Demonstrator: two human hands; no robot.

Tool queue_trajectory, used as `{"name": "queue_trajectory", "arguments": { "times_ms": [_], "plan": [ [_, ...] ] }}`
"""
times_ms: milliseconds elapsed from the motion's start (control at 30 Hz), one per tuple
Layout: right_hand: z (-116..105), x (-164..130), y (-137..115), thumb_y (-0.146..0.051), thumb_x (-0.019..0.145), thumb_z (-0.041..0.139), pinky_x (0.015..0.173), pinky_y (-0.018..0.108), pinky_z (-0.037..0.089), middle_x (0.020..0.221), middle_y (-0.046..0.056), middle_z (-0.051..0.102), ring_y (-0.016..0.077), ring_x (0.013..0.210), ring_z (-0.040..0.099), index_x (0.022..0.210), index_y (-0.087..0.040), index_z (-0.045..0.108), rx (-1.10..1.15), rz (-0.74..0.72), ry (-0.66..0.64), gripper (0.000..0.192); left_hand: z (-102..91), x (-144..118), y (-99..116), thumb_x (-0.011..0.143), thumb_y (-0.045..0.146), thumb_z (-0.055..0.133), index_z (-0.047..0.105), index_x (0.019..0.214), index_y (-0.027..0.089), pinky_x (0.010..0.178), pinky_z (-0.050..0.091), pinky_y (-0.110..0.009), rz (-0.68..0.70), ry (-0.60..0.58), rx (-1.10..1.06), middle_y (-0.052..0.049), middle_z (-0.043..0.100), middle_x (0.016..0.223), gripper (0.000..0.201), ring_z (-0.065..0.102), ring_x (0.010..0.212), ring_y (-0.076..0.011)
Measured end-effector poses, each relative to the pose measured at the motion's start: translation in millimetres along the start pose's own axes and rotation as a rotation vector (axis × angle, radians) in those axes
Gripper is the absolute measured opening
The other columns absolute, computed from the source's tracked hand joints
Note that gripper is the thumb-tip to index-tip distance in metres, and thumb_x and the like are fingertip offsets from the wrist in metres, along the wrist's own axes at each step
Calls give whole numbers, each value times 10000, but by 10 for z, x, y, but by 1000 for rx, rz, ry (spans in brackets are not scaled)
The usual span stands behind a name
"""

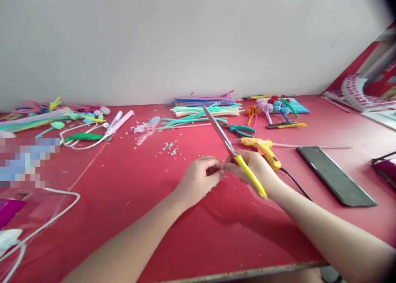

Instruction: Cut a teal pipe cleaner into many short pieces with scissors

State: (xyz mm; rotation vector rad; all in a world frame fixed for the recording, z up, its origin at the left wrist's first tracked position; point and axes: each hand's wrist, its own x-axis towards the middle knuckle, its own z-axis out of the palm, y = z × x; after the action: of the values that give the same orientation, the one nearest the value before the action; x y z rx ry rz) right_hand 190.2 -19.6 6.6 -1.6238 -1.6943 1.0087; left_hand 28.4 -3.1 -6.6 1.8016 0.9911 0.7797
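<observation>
Right hand [258, 169] gripping yellow-handled scissors [229, 145], blades angled up and left above red surface [108, 192]. Left hand [201, 175] closed in pinch, fingertips meeting right hand's; cannot tell what sits between. Yellow glue gun [262, 147] just beyond right hand, pliers [243, 130] behind it. Dark phone [335, 175] farther right. Green clippings [171, 148] scattered beyond left hand, bundled fuzzy stems [204, 109] near wall [154, 39].

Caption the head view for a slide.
Right hand holds yellow-handled scissors close beside the left hand above a red table.
</observation>
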Motion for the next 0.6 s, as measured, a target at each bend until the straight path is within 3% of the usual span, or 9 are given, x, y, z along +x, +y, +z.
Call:
{"name": "queue_trajectory", "arguments": {
  "times_ms": [167,267,333,433,600],
  "plan": [
    [-165,131,172,-364,716,439,431,205,239,507,-24,464,83,444,401,605,-173,486,-340,-10,193,226,-113,51,-39,761,272,498,608,702,177,596,378,-232,71,95,126,-17,561,694,157,510,641,-128],
    [-243,251,343,-391,765,367,468,215,255,548,19,519,102,484,432,625,-166,517,-588,-16,224,304,-224,99,-104,793,319,450,596,658,168,611,366,-245,102,163,259,-30,545,734,250,497,641,-127],
    [-250,304,432,-394,782,345,486,222,264,563,46,540,114,499,445,628,-158,532,-723,-27,162,338,-294,124,-149,800,332,435,571,608,164,622,363,-252,90,166,355,-30,539,742,289,496,638,-127],
    [-233,314,468,-420,775,357,479,226,257,609,71,572,131,511,463,643,-163,548,-836,1,113,347,-389,143,-192,769,303,475,580,667,180,625,365,-253,47,102,454,-19,544,741,192,506,650,-134],
    [-239,245,348,-467,758,364,453,222,221,622,54,573,128,497,447,679,-184,542,-814,44,227,343,-513,125,-197,736,238,492,594,713,210,614,362,-244,41,-149,543,-14,570,791,108,526,681,-143]
  ]
}}
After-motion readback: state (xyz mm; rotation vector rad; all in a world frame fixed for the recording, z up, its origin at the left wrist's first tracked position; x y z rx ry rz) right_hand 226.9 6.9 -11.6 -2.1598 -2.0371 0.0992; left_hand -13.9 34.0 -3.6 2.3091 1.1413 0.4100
